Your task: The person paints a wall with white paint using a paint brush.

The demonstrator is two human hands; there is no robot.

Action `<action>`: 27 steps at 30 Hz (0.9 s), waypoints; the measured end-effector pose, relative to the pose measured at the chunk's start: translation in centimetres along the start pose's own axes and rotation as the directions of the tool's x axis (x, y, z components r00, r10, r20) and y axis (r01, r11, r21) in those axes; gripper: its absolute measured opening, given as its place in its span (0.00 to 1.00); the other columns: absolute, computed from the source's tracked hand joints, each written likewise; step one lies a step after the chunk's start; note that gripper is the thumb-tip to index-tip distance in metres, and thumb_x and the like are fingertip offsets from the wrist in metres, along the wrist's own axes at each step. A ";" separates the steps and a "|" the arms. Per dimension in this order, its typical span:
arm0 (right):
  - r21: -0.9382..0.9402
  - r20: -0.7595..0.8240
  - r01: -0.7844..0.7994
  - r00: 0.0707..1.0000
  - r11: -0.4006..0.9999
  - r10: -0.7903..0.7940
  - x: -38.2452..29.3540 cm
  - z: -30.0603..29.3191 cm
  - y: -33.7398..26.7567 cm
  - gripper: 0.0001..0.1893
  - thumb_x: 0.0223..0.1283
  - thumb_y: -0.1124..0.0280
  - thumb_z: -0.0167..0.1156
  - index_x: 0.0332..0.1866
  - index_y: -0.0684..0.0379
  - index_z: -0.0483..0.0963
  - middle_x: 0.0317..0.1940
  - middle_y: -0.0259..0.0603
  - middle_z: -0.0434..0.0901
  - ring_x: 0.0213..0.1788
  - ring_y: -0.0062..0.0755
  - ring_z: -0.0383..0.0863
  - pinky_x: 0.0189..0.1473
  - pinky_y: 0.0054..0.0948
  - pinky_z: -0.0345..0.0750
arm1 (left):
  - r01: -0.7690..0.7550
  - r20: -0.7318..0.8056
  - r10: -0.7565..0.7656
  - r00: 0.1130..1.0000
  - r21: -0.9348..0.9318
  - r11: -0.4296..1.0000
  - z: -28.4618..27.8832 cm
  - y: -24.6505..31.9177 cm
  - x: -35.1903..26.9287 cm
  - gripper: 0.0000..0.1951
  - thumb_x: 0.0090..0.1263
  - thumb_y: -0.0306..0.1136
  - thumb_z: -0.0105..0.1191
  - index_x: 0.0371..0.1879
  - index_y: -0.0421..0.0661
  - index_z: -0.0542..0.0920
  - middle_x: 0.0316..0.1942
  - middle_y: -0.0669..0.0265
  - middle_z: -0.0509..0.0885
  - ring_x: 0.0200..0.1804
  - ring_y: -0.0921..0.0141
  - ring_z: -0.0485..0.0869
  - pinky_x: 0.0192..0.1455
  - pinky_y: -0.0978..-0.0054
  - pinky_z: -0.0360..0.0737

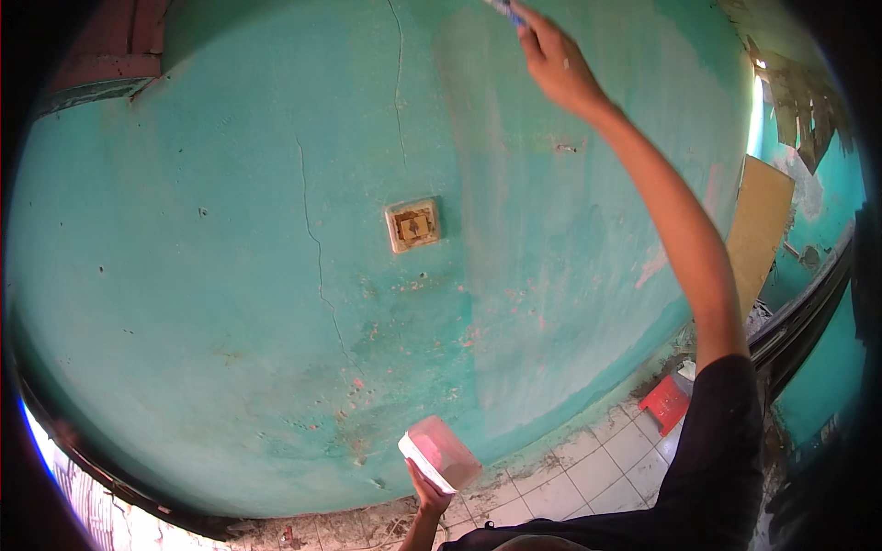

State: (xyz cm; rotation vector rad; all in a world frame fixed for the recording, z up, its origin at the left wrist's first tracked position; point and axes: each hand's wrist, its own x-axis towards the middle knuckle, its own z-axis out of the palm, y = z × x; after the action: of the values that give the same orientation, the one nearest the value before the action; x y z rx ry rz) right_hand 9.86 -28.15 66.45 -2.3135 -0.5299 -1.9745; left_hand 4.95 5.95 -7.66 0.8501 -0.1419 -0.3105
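My right hand [559,69] is raised high against the turquoise wall [248,206], fingers closed on a blue and white handle [508,11]. The far end of that tool leaves the picture at the top, so its kind cannot be told. Low in front of me, my left hand [428,490] grips a translucent plastic container [451,454] by its side. Something pink shows in the container, which is tilted. A paler, streaky coat [510,227] covers the right part of the wall, with an upright edge near the middle.
A worn switch or socket plate [413,226] sits mid-wall. Long cracks [320,268] run to its left, and a small metal peg [566,148] juts out at right. On the tiled floor [596,468] stands a red plastic stool [665,405]. A tan board [761,220] leans at far right.
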 end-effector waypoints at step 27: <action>-0.334 0.736 -0.124 0.585 0.934 0.340 21.0 -2.1 -1.1 0.08 0.52 0.74 0.64 0.36 0.65 0.85 0.24 0.36 0.82 0.23 0.23 0.74 0.25 0.28 0.70 | 0.071 -0.002 -0.078 0.997 -0.386 0.920 5.0 6.2 1.2 0.41 0.73 0.71 0.39 0.78 0.57 0.56 0.73 0.66 0.65 0.74 0.57 0.65 0.73 0.45 0.64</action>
State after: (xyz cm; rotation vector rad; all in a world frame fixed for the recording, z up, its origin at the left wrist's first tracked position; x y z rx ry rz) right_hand 10.14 -22.99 86.93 -3.1529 0.0489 -0.8319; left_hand 6.22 5.83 0.33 0.4659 -0.0284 -0.3876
